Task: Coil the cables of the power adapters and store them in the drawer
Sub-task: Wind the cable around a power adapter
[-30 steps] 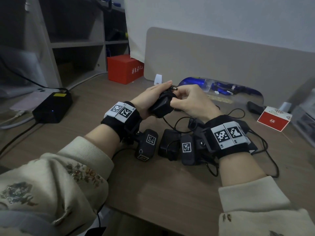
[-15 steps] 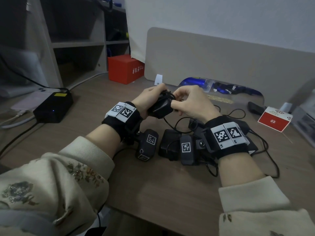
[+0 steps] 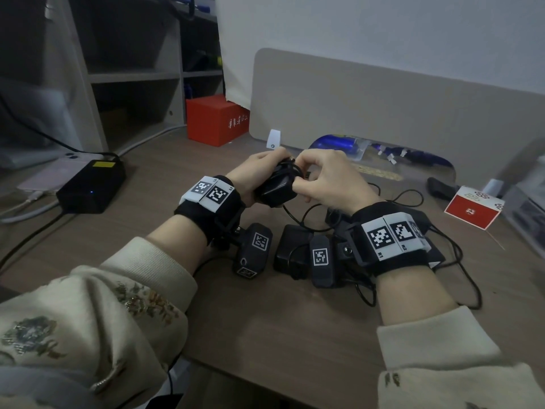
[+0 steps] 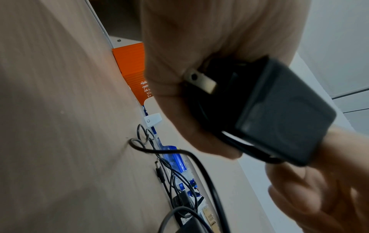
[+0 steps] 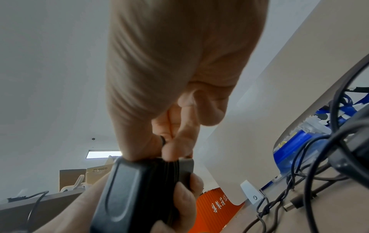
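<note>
Left grip (image 3: pixel 259 169) wrapped around a black rectangular plastic power adapter (image 3: pixel 275 188), held up off the brown wood-grain surface (image 3: pixel 295 326) near its middle. Right grip (image 3: pixel 324 178) pinching a thin black cable (image 5: pixel 162 141) between thumb and forefinger against the adapter's upper end, turns of the cable already lying side by side around the body. Metal plug prongs (image 4: pixel 200 82) pressed against the left palm, seen from the left wrist. A loose run of the same cable (image 4: pixel 199 159) hanging from the adapter down toward the surface. Below the wrists, on the surface, a second black adapter block (image 3: pixel 290 249) amid a tangle of uncoiled black leads (image 3: pixel 460 261). Farther left, a black power brick with a yellow label (image 3: pixel 91 187), cabled and showing a small blue light. At the back, a red-orange cardboard box with white lettering (image 3: pixel 216 119) beside a beige divider panel (image 3: pixel 383 98); blue plastic items (image 3: pixel 339 143) visible through the panel's low opening. At the right edge, a small red-and-white card box (image 3: pixel 472 211). Drawer not identifiable in any view.
</note>
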The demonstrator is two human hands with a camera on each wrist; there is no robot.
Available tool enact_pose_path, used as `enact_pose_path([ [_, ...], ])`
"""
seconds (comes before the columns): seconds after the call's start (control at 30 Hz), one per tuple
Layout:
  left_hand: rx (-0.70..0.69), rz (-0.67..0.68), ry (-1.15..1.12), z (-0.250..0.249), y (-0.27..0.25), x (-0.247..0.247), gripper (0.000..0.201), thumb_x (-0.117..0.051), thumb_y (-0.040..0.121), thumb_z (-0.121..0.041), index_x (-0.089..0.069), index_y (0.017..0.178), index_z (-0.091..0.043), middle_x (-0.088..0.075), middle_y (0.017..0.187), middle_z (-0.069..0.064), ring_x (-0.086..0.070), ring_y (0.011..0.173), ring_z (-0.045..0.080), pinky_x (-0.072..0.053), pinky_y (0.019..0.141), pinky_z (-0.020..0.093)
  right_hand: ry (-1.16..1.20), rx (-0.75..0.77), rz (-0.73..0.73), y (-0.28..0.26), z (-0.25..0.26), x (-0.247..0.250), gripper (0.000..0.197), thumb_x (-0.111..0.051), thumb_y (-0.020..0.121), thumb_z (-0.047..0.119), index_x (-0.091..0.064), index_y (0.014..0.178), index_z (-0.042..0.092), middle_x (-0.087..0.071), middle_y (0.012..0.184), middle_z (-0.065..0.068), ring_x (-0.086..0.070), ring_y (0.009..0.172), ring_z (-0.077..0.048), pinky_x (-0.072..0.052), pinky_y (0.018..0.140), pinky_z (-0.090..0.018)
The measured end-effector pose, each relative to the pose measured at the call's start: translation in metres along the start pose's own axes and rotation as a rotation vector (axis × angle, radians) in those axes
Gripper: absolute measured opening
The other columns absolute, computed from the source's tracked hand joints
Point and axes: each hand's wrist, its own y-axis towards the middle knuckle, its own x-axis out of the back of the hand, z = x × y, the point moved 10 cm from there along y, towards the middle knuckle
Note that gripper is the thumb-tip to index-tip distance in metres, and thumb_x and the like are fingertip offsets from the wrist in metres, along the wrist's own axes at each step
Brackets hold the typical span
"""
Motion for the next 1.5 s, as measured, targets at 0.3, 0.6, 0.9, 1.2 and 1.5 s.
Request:
enact_pose_path([
  [0.3,0.043,-0.001,0.002,0.007,0.003,0.0,0.02,-0.051,0.094,-0.033,-0.059,0.097,-0.015,-0.059,0.081,0.007,-0.06,0.059,0.018,-0.048,0.049,0.029,0.089,-0.015,-0.08,0.003,-0.01,0.008,0.013,-0.069,0.083,0.011,-0.071,0.089,0.022,-0.066,0.085,-0.002,-0.063,0.048,-0.016,-0.053,0.048,-0.026],
  [0.6,0.007,0.033,0.024,0.003,0.001,-0.007,0.037,-0.052,0.097,-0.038,-0.058,0.122,-0.011,-0.062,0.085,0.006,-0.062,0.056,0.015,-0.047,0.043,0.026,0.178,-0.074,-0.135,0.004,-0.018,0.015,0.034,-0.055,0.098,0.031,-0.07,0.076,0.011,-0.067,0.065,-0.007,-0.054,0.04,-0.007,-0.052,0.055,-0.025],
  [0.9,0.002,0.143,0.022,-0.001,-0.009,-0.021,0.037,-0.043,0.101,-0.04,-0.062,0.108,-0.01,-0.067,0.078,0.003,-0.065,0.06,0.014,-0.049,0.048,0.024,0.208,-0.157,0.014,0.006,-0.023,-0.005,0.042,-0.05,0.1,0.037,-0.063,0.085,0.0,-0.053,0.064,-0.001,-0.049,0.051,-0.007,-0.04,0.051,-0.019],
  [1.2,0.17,0.079,-0.043,0.02,-0.006,-0.006,0.027,-0.037,0.096,-0.027,-0.058,0.083,-0.016,-0.059,0.065,0.001,-0.056,0.058,0.019,-0.044,0.055,0.029,0.435,-0.245,-0.043,0.004,-0.027,-0.003,0.034,-0.04,0.105,0.024,-0.051,0.076,0.01,-0.063,0.072,-0.006,-0.059,0.048,-0.013,-0.049,0.047,-0.024],
  [1.5,0.13,0.137,0.048,0.017,-0.006,-0.015,0.022,-0.04,0.101,-0.019,-0.061,0.093,-0.02,-0.063,0.076,-0.001,-0.061,0.062,0.014,-0.049,0.049,0.024,0.266,-0.196,-0.431,0.002,-0.037,0.038,0.032,-0.043,0.103,0.021,-0.056,0.074,0.014,-0.063,0.068,0.003,-0.052,0.047,-0.005,-0.042,0.05,-0.021],
])
